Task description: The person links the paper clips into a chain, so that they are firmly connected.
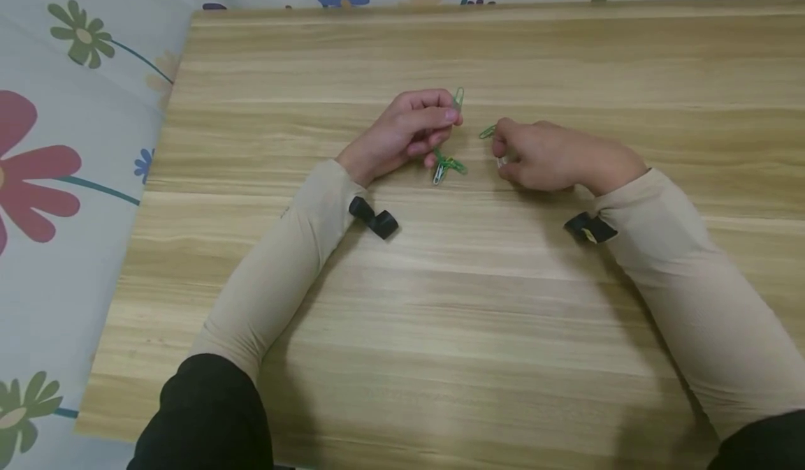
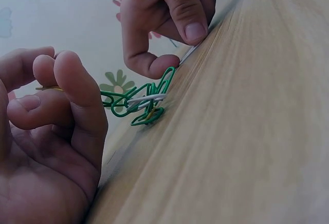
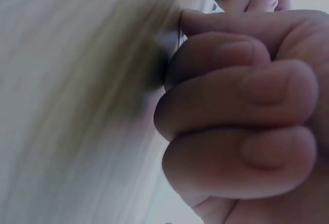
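My left hand [image 1: 411, 131] is raised slightly over the wooden table, its thumb and fingers pinching a green paper clip [image 1: 460, 95]. Below those fingers hangs a tangled bunch of linked paper clips [image 2: 149, 100], mostly green with white and yellow ones among them. To the right, my right hand [image 1: 556, 156] is down at the tabletop with thumb and index finger at a white paper clip [image 2: 188, 54], seemingly pinching it. Just beyond its knuckles lies a loose green paper clip [image 1: 487, 132]. The right wrist view shows the other fingers [image 3: 236, 100] curled, hiding the white clip.
The wooden table [image 1: 440, 302] spreads under both arms. Light sleeves [image 1: 283, 253] with black wrist-worn pieces [image 1: 382, 224] cover the forearms. A flower-patterned cloth [image 1: 94, 135] hangs along the left and far edges.
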A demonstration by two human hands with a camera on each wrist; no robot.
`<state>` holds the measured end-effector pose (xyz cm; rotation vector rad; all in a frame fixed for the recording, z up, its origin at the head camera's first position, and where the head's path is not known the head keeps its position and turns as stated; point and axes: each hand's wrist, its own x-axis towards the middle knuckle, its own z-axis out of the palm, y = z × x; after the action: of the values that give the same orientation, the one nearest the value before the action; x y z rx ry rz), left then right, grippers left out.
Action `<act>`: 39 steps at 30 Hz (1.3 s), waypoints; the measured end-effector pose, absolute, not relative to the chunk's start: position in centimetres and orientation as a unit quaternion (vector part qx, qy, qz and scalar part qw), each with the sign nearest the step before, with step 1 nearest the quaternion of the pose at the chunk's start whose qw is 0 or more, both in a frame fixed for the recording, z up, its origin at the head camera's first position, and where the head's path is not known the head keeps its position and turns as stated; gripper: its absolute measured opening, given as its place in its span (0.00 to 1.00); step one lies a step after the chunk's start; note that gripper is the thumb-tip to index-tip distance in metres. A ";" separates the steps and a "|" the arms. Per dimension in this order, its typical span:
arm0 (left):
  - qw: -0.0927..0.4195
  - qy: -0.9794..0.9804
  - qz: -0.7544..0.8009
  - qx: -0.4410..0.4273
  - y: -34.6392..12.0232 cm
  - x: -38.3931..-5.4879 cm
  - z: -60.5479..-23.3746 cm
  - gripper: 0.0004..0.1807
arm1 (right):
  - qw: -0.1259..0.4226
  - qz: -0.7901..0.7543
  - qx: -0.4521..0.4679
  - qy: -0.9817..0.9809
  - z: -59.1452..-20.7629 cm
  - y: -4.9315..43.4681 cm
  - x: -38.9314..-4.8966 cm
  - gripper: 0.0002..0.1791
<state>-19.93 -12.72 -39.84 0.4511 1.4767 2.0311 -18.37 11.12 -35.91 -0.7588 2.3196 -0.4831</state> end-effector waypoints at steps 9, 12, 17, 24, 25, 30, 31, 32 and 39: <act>0.290 0.554 0.761 0.174 -12.8 -20.1 -39.9 0.09 | 0.320 -0.174 -0.275 0.890 -35.9 10.6 -18.3 0.14; 0.292 0.555 0.759 0.176 -12.9 -20.1 -40.0 0.09 | 0.329 -0.186 -0.265 0.887 -35.9 10.7 -18.2 0.14; 0.292 0.554 0.759 0.178 -12.8 -20.1 -40.2 0.09 | 0.365 -0.220 -0.231 0.875 -36.1 10.9 -18.2 0.14; 0.285 0.555 0.761 0.179 -12.9 -20.2 -40.2 0.08 | 0.375 -0.221 -0.235 0.869 -36.1 11.1 -18.5 0.13; 0.284 0.555 0.761 0.178 -13.0 -20.2 -40.2 0.08 | 0.376 -0.224 -0.236 0.868 -36.1 11.1 -18.6 0.13; 0.283 0.556 0.761 0.179 -13.0 -20.1 -40.3 0.08 | 0.396 -0.273 -0.239 0.843 -36.4 11.8 -18.8 0.08; 0.283 0.556 0.760 0.180 -13.0 -20.1 -40.3 0.08 | 0.402 -0.287 -0.241 0.836 -36.5 12.0 -18.9 0.07; 0.285 0.555 0.760 0.181 -12.9 -20.2 -40.4 0.08 | 0.408 -0.299 -0.243 0.828 -36.5 12.3 -19.0 0.07; 0.288 0.560 0.755 0.183 -12.8 -20.2 -40.5 0.09 | 0.415 -0.420 -0.243 0.770 -36.7 13.2 -19.2 0.07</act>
<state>-20.20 -12.83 -40.45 0.4876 1.4964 2.0159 -19.22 13.18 -36.74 -0.6100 1.9341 -1.0547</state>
